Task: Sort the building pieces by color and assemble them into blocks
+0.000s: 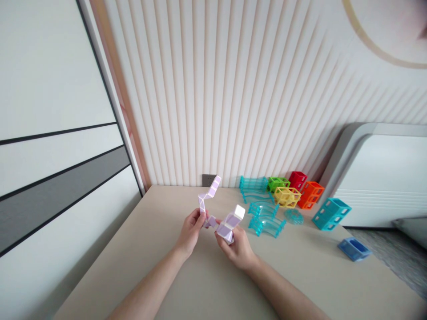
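A purple and white snake puzzle (227,226) is held up over the table in both my hands, bent in a zigzag. My left hand (192,227) pinches its left part between thumb and fingers, and a segmented arm of the puzzle rises from there, up and to the right. Around the thicker right part, my right hand (239,247) is closed, with a white end block pointing up toward the wall. Fingers partly hide the middle segments between the two hands.
On the table (156,209), to the right, lie clear teal track pieces (267,225). Behind them stand green (278,183), yellow (287,197), red (297,179) and orange (310,194) blocks. A teal block (331,214) and a blue block (354,249) are near the right edge. A wall socket (208,180) is behind.
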Available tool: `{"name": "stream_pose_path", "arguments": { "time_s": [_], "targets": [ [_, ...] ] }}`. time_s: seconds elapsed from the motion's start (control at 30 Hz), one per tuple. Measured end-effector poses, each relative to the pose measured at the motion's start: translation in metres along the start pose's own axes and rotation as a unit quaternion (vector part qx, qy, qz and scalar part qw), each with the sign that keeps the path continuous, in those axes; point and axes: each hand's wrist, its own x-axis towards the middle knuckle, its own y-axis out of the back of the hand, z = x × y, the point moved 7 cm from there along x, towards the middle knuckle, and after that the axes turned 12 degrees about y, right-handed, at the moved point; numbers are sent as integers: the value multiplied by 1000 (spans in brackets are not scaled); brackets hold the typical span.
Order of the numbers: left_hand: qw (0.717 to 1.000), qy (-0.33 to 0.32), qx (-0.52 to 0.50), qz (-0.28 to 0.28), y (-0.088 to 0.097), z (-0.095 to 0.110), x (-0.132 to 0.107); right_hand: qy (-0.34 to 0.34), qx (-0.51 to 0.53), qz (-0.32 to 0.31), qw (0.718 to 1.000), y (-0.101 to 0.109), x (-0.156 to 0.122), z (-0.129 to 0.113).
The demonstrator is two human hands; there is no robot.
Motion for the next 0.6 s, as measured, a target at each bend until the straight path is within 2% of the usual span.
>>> {"name": "stream_pose_path", "arguments": {
  "time_s": [0.13,0.2,0.3,0.43,0.5,0.6],
  "targets": [
    [1000,7,-2,-5,2,-3,1,117,-22,-1,993,6,3,-11],
    [1000,13,0,2,4,-4,2,144,-41,-8,989,8,5,-15],
    [999,15,-3,29,11,2,2,163,-76,-24,983,9,7,-20],
    [996,-16,-72,55,25,21,-1,193,-92,-41,976,4,7,-25],
    [993,-11,-114,43,28,27,-1,188,-82,-38,978,3,6,-24],
    [985,47,-167,-4,24,23,2,140,-36,-20,989,4,4,-16]
  ]
}}
